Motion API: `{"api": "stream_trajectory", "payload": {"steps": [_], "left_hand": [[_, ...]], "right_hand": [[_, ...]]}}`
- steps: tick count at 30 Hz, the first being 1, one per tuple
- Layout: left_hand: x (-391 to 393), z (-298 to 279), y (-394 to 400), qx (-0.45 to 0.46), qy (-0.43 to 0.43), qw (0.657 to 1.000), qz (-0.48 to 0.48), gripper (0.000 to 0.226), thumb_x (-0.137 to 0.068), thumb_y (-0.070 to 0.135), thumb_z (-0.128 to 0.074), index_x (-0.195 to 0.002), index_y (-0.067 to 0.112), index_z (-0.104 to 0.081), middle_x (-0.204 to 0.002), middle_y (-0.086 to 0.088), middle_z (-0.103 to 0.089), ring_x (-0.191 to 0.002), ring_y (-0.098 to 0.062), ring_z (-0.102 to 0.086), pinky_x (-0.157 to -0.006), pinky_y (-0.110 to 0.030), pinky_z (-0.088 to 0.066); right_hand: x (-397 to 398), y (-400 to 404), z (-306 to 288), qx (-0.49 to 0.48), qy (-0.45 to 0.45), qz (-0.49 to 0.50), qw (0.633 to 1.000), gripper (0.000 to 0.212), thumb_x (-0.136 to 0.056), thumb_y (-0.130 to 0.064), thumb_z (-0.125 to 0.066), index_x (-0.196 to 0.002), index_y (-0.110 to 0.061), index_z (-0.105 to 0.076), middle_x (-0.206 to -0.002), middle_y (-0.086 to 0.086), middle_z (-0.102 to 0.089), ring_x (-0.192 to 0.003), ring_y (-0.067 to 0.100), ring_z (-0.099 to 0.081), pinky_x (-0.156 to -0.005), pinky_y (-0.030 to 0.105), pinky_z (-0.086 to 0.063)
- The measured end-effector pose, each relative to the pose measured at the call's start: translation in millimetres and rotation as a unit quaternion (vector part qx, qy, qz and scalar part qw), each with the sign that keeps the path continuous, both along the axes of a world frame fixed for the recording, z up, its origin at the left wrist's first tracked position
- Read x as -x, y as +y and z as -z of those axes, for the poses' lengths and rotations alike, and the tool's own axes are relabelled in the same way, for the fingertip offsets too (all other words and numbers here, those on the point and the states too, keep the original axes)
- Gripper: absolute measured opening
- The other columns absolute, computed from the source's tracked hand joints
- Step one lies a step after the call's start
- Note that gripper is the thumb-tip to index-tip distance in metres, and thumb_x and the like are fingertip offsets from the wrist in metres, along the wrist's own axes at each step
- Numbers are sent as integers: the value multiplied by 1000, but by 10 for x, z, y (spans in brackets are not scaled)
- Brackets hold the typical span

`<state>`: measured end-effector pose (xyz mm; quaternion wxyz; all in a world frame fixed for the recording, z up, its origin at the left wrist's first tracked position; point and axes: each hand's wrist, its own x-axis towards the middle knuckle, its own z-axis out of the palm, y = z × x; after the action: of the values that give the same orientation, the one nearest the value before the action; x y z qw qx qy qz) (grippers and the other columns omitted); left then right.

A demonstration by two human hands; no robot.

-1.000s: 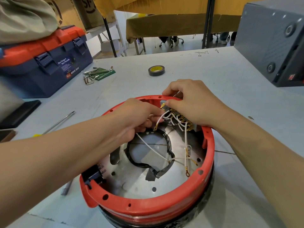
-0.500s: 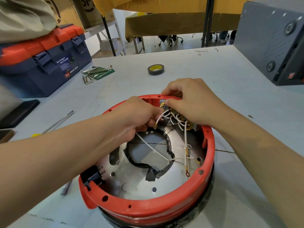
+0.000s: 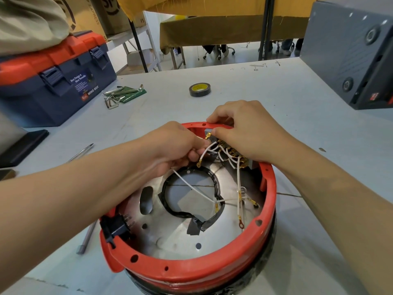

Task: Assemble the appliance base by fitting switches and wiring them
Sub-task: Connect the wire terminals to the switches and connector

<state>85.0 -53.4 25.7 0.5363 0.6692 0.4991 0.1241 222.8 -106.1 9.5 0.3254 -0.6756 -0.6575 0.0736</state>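
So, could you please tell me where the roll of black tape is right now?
In the head view, the roll of black tape lies flat on the grey table, beyond the red appliance base and right of the green-sleeved hex keys.

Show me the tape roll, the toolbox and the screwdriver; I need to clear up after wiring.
tape roll (image 3: 200, 89), head view, on its yellow inner core
toolbox (image 3: 51, 86), head view, on its blue front wall
screwdriver (image 3: 81, 152), head view, on its metal shaft
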Motion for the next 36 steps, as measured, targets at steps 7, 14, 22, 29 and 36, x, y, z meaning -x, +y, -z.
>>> {"api": "stream_trajectory", "payload": {"steps": [7,14,22,29,36], "left_hand": [[96,18,32,51,-56,997,30,13,-87,-1,-57,-76,0,-64,-52,-2,-60,-37,-2,-44,-35,-10,-26],[124,32,51,55,-64,996,37,13,-88,-3,-55,-78,-1,-63,-59,-7,-65,-40,-5,-51,-33,-12,-33],[87,-21,59,73,-30,996,48,18,-89,-2,-53,-72,1,-58,-50,-4,-58,-34,-5,-44,-29,-12,-26],[72,-43,86,95,-12,994,55,18,-90,0,-51,-72,3,-56,-45,0,-52,-32,-4,-41,-27,-12,-24],[81,-8,99,87,-20,994,56,14,-88,-1,-52,-75,3,-56,-49,-1,-53,-34,-4,-41,-28,-12,-23]], "right_hand": [[0,-11,-7,6,13,-5,1000,25,-88,-25,-64,-112,-21,-69,-113,-1,-66,-92,6,-52,-79,17,-35],[-7,1,11,5,20,-4,1000,23,-88,-26,-64,-111,-21,-69,-111,-2,-66,-88,3,-49,-64,-2,-30],[-5,-9,9,4,28,-8,1000,23,-88,-25,-65,-110,-21,-69,-108,-2,-66,-87,5,-50,-66,9,-33],[1,-11,11,4,33,-7,999,23,-88,-24,-65,-110,-21,-69,-109,-2,-66,-87,6,-51,-67,10,-34],[1,-14,4,8,30,-6,999,24,-89,-24,-64,-112,-21,-69,-111,-2,-66,-89,5,-51,-73,15,-36]]}}
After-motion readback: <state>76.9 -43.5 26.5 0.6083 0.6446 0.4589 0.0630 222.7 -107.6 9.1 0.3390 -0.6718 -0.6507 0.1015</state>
